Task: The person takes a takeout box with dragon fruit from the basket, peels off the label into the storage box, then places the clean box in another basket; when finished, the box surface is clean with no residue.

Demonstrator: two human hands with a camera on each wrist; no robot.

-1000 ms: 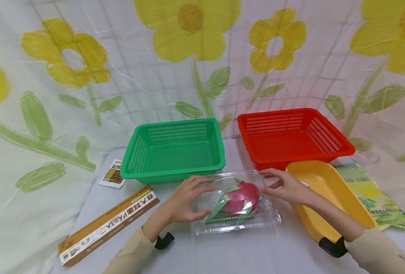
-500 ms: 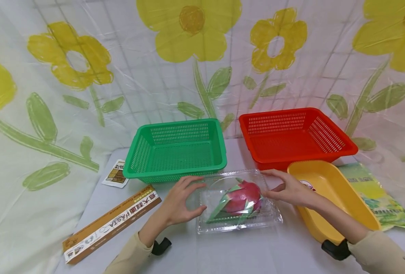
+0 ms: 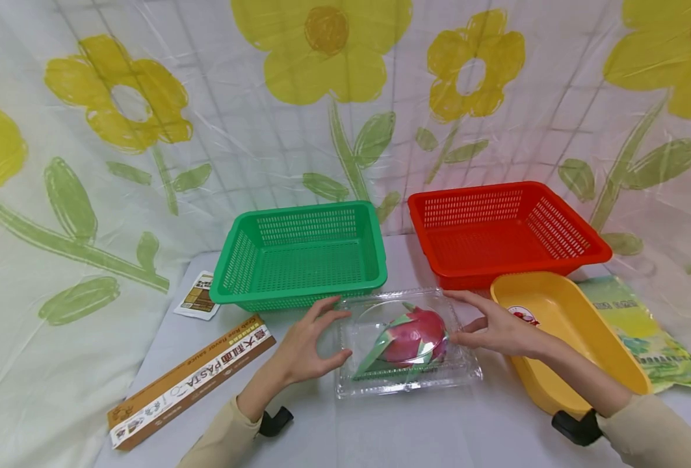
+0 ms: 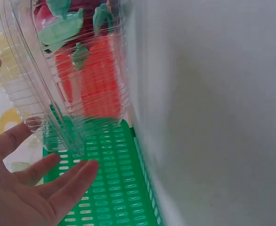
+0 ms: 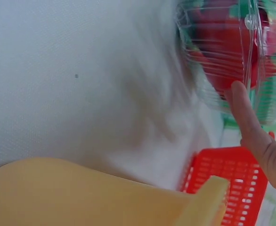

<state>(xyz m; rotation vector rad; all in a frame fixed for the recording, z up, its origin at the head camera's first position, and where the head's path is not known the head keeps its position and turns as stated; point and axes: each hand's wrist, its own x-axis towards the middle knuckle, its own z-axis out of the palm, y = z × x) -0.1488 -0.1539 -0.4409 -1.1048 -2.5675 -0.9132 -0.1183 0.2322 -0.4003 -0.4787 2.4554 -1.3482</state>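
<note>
A clear plastic clamshell box (image 3: 359, 325) lies closed on the table in the middle of the head view. Inside it is a pink dragon fruit (image 3: 417, 338) with green scales. My left hand (image 3: 304, 344) is at the box's left side, fingers and thumb spread apart, the fingertips at or close to its edge. On the opposite side my right hand (image 3: 500, 328) has its fingertips against the box's right edge. In the right wrist view one extended finger (image 5: 244, 108) touches the plastic wall. Whether the left fingertips touch the box I cannot tell.
A green basket (image 3: 298, 296) and a red basket (image 3: 509, 266) stand behind the box. To the right are a yellow tray (image 3: 585, 338) and a green-yellow packet (image 3: 643, 331). A pasta box (image 3: 190, 383) and a small sachet (image 3: 197, 298) lie left.
Since a second ago the left hand has drawn slightly left, off the box's top edge area. The right hand has barely shifted. Box and dragon fruit stay in place.
</note>
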